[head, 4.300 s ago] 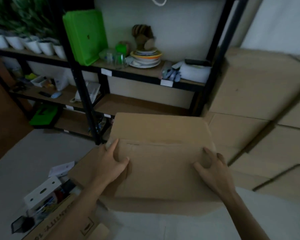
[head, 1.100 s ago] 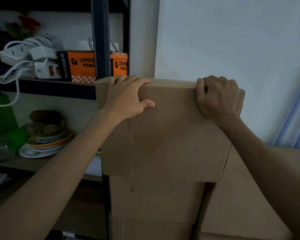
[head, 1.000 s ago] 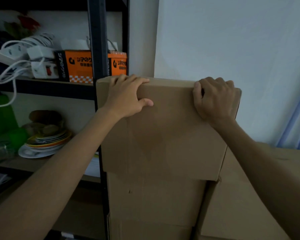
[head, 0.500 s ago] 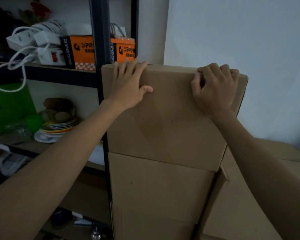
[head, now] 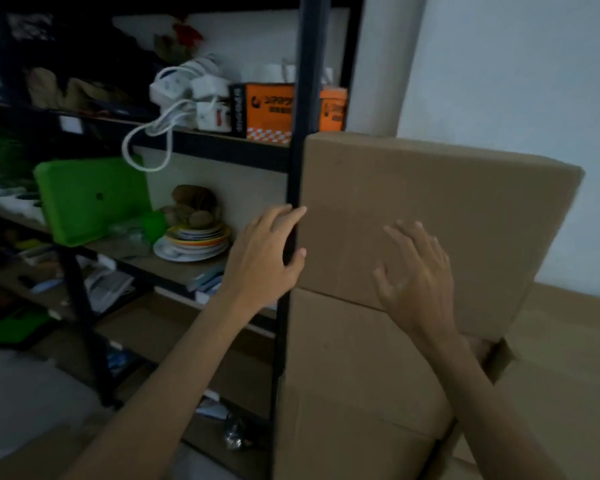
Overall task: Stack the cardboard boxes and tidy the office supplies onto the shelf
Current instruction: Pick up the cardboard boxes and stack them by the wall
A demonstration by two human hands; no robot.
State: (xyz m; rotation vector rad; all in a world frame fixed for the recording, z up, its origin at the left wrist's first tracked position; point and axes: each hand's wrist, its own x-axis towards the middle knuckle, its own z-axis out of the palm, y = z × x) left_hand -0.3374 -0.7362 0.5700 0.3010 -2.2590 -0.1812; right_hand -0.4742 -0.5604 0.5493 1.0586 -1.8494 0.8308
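A plain cardboard box sits on top of a stack, resting on a second cardboard box beside the black shelf post. My left hand hangs with relaxed fingers at the top box's left edge, fingertips close to the corner. My right hand is spread in front of the top box's front face near its lower edge; contact is unclear. Neither hand holds anything.
The black metal shelf carries white power strips, an orange box, a green tray and stacked plates. More cardboard boxes lie lower right against a white wall.
Both hands have let go of the top box's upper edge and dropped lower, fingers now relaxed. The view has swung left and down, and the box stays on the stack.
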